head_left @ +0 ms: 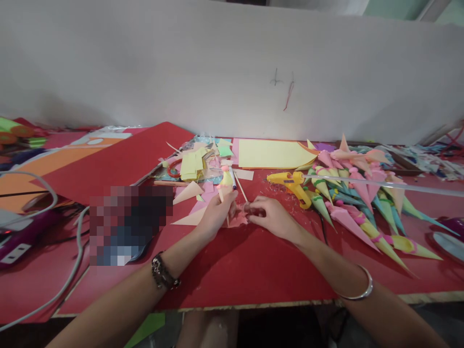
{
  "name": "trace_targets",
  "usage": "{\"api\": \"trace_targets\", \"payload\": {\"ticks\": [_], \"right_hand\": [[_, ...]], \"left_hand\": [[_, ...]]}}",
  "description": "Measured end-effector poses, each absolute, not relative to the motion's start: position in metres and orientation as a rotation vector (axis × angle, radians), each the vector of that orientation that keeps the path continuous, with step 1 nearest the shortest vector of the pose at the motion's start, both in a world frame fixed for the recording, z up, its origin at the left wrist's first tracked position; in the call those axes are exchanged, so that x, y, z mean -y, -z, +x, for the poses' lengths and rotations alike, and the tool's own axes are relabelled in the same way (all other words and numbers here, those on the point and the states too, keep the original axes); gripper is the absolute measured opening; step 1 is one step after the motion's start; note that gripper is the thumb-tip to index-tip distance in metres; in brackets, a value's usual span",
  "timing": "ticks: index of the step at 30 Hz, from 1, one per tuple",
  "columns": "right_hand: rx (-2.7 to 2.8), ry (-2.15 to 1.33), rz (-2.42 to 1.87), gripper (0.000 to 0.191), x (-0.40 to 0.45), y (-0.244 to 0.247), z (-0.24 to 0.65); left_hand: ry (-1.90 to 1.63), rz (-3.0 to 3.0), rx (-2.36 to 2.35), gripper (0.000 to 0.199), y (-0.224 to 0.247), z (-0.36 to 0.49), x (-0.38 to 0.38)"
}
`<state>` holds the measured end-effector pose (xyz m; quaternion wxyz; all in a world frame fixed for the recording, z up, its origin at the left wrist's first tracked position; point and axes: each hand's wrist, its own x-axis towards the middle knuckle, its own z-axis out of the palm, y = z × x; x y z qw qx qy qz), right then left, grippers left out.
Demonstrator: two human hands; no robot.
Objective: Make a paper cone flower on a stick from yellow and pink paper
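My left hand is closed around a small peach paper cone with a yellow upper part and a pink tip. Right beside it, my right hand has its thumb and fingers pinched at the edge of a crumpled pink piece of paper, which lies low between both hands. Whether the left fingers touch this pink piece too, I cannot tell. A thin pale stick and a pen lie just behind the hands. A yellow glue gun rests on the red table, behind my right hand.
Finished-looking paper cones in several colours are piled at the right. Paper scraps and yellow sheets lie at the back. On the left are red card, a pixelated dark object, cables and a purple power strip.
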<state>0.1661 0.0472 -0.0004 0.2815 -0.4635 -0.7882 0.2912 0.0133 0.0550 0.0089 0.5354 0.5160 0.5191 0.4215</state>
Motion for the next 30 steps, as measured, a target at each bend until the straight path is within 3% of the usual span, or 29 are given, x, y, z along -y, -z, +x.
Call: {"api": "trace_targets", "payload": {"ticks": [22, 30], "right_hand": [[2.045, -0.711, -1.112, 0.010, -0.045, 0.005, 0.155], [1.422, -0.933, -0.938, 0.009, -0.043, -0.007, 0.157]], "left_hand": [[-0.899, 1.268, -1.197, 0.043, -0.001, 0.012, -0.057], [-0.914, 1.254, -1.238, 0.038, -0.008, 0.015, -0.054]]}}
